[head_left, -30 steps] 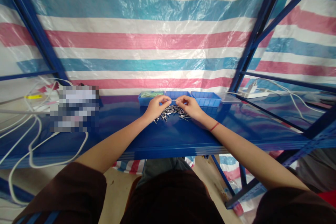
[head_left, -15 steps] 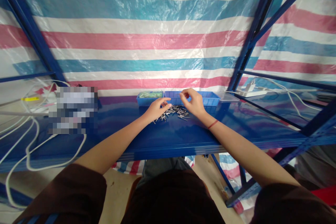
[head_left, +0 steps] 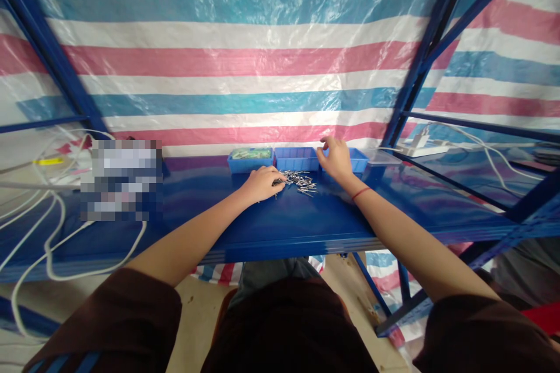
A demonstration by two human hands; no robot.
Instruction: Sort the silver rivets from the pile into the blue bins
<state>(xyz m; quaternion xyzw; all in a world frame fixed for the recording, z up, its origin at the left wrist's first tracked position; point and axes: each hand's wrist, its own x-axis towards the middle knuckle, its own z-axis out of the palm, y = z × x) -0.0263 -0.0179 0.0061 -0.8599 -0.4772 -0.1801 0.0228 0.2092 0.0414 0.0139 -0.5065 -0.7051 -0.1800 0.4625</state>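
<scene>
My left hand [head_left: 261,184] rests at the left side of a loose pile of small, thin metal pins [head_left: 301,179] on the blue tabletop. Its fingers are curled down over some of them, and its fingertips are partly hidden. My right hand [head_left: 336,162], with a red cord at the wrist, hangs over the right-hand blue bin [head_left: 359,162]. Thumb and forefinger stand apart there, and I see nothing between them. Behind the pile is a middle blue bin [head_left: 296,158]. The left blue bin [head_left: 249,161] holds greenish packed items.
White cables [head_left: 49,245] and a blurred-out object [head_left: 122,180] lie to the left. A clear plastic lid [head_left: 382,157] and a white power strip [head_left: 422,147] are at the right. Blue metal posts [head_left: 431,46] frame the bench before a striped sheet [head_left: 245,61].
My left hand has lowered onto the pile and its fingers have curled. My right hand has moved right and away, over the right bin, its thumb and forefinger now apart.
</scene>
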